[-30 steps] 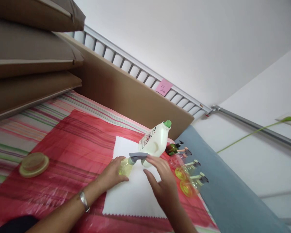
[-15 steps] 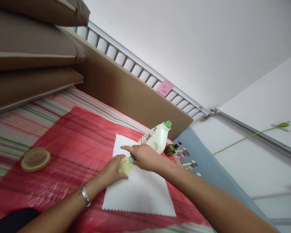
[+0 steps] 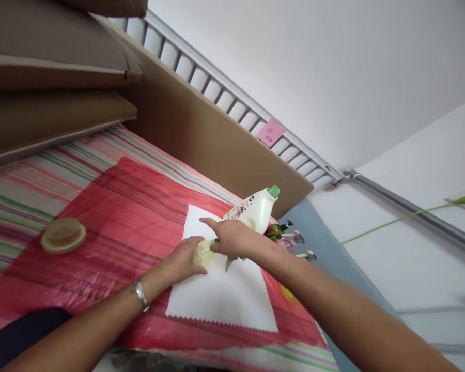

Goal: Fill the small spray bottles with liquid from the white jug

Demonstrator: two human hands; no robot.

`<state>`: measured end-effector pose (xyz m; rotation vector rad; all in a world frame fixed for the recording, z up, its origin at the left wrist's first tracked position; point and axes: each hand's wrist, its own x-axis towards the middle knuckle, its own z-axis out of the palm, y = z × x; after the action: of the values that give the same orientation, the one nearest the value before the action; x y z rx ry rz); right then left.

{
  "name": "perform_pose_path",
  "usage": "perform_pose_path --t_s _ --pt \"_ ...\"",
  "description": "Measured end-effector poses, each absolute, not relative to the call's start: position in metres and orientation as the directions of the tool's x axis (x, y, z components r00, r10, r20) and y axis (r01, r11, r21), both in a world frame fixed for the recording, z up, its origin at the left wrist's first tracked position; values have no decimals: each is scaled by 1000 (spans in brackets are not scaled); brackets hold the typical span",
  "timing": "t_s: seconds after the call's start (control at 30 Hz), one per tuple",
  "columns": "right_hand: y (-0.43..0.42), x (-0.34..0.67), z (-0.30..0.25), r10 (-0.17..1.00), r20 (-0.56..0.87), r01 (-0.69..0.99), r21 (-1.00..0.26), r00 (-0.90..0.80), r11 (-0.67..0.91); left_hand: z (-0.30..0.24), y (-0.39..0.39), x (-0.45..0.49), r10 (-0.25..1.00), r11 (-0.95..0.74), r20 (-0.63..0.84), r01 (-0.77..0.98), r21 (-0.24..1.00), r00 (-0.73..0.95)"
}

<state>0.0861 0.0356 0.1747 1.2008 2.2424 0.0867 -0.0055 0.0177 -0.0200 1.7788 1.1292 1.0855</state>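
Note:
A small clear bottle with pale yellow contents lies tilted over a white cloth with zigzag edges. My left hand is wrapped round its body. At the neck end, my right hand is closed on the bottle's greyish pump top, index finger stretched out; a pale spout-like tip pokes out below the palm. The fingers cover most of this top. Just beyond my right hand stands a white jug with a green mouth, partly hidden by that hand.
Several pump bottles stand right of the jug. A yellow round object shows beside my right forearm. A yellowish lidded round container sits at left on red plastic sheeting. A brown board rises behind; cushions are stacked upper left.
The spout-like tip has come into sight below my right hand, which has turned slightly at the bottle's neck. My left hand keeps its hold. The whole view has shifted a little.

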Motion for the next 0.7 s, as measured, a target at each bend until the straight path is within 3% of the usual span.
perform_pose_path --t_s 0.17,0.37,0.6,0.7 --pt "39 82 173 751 -431 658 374 -501 654 -16 16 -7 933 -323 253 292 900 255" --pt "39 74 176 752 -532 677 389 -388 625 -11 13 -7 934 -317 247 281 906 259" --pt "34 67 174 659 -583 490 446 -475 749 -8 14 -8 939 -300 235 269 915 250" --pt "36 67 175 644 -616 514 410 -454 753 -9 14 -8 939 -295 230 256 920 257"
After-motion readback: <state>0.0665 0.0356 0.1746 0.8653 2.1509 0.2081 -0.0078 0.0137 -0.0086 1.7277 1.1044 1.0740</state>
